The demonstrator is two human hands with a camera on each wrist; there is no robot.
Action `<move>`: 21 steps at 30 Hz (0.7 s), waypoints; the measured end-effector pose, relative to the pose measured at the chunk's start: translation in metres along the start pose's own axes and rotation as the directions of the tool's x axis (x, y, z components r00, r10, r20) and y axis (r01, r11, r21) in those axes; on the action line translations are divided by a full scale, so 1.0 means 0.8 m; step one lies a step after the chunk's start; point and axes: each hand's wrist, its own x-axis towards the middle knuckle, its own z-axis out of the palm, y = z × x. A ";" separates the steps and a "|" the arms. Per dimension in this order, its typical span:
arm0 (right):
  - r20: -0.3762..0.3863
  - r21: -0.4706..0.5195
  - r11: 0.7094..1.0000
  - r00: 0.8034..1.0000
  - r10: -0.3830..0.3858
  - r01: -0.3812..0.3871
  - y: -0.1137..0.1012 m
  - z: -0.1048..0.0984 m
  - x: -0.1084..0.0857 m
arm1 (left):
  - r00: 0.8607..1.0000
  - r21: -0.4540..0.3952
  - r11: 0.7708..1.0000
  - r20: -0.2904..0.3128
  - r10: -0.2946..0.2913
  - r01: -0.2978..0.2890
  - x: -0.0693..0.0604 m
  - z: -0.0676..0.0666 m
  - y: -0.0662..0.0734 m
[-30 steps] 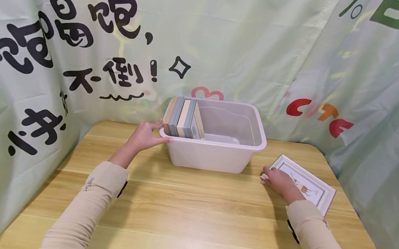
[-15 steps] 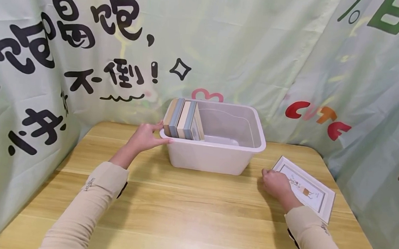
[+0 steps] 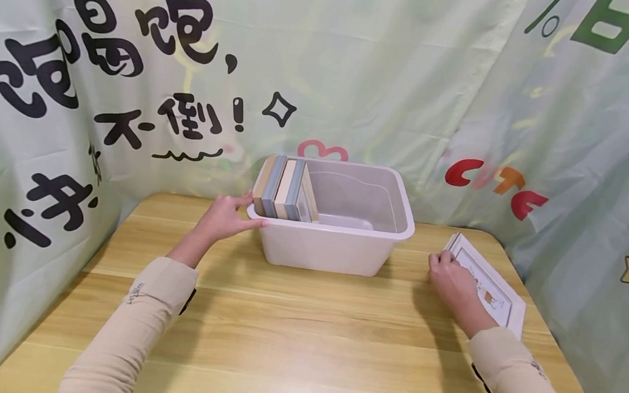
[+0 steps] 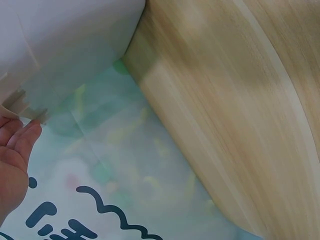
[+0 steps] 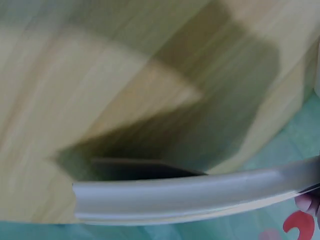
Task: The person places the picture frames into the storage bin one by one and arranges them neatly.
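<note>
In the head view my left hand point(image 3: 221, 219) holds the near left corner of a pale plastic bin point(image 3: 327, 251), thumb along its front rim. The left wrist view shows the same hand's fingers point(image 4: 27, 140) at the rim. Several frame-like flat pieces point(image 3: 284, 194), beige, blue and cream-edged, stand upright at the bin's left end. On the right, my right hand point(image 3: 457, 285) grips the left edge of a white picture frame point(image 3: 494, 276) with a small drawing, tilted up from the table. Its edge point(image 5: 190, 197) crosses the right wrist view, a dark flat piece beside it.
The wooden table point(image 3: 305, 336) ends at the back against a printed pale green curtain point(image 3: 376, 91). More curtain hangs at both sides. The bin stands near the back edge, left of the picture frame.
The right hand has shifted slightly right and turned the picture frame up more steeply, its near edge leaving the view of the hand. The left hand stays on the bin's corner.
</note>
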 end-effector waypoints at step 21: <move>0.003 -0.027 1.000 1.000 -0.001 0.002 0.047 -0.025 0.023 | 1.000 0.016 1.000 -0.017 0.025 -0.025 -0.001 0.000 -0.001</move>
